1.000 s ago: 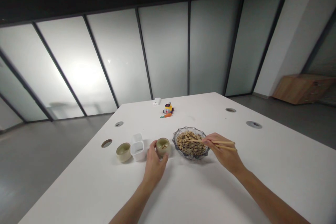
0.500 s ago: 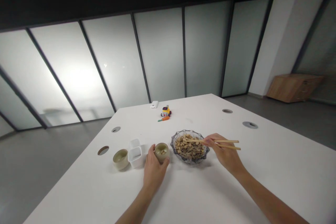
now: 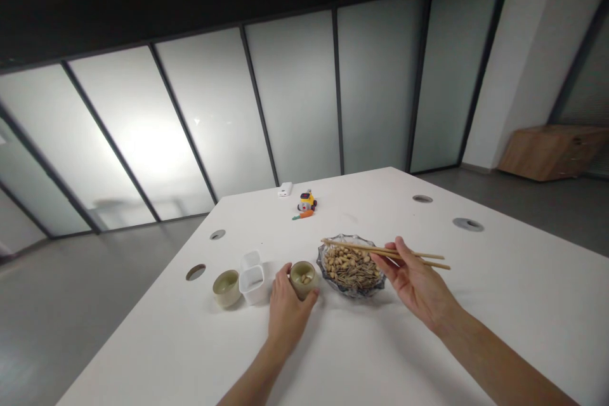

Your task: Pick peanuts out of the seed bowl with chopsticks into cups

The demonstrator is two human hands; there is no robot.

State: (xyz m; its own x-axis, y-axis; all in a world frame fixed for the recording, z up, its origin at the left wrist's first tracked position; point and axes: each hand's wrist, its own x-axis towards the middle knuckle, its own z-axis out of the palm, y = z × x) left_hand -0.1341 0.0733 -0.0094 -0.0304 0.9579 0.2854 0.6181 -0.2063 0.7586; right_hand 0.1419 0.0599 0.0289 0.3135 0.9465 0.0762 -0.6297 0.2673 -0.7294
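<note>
My left hand [image 3: 289, 309] is wrapped round a small olive-green cup [image 3: 301, 290] standing on the table, with a few nuts [image 3: 306, 279] at its bottom. In my right hand [image 3: 421, 282] is a pair of wooden chopsticks [image 3: 394, 252], raised over a scalloped glass bowl [image 3: 354, 292]. Peanuts or similar pale nuts [image 3: 340, 261] fill the bowl's left side, and striped sunflower seeds [image 3: 359, 277] its right. The chopstick tips lie above the bowl's far left rim; whether they pinch anything is too small to tell.
Left of my left hand are a white plastic container [image 3: 254, 290] and a second olive-green cup [image 3: 226, 295]. Farther back on the white table [image 3: 361, 355] lie a yellow toy vehicle [image 3: 307, 201], an orange carrot-shaped thing [image 3: 305, 214] and a white box-like device [image 3: 285, 189]. Round holes pierce the tabletop.
The chopsticks have risen from among the nuts and their tips have moved left toward the bowl's far rim. My right hand has turned palm more upward. My left hand stays on the cup.
</note>
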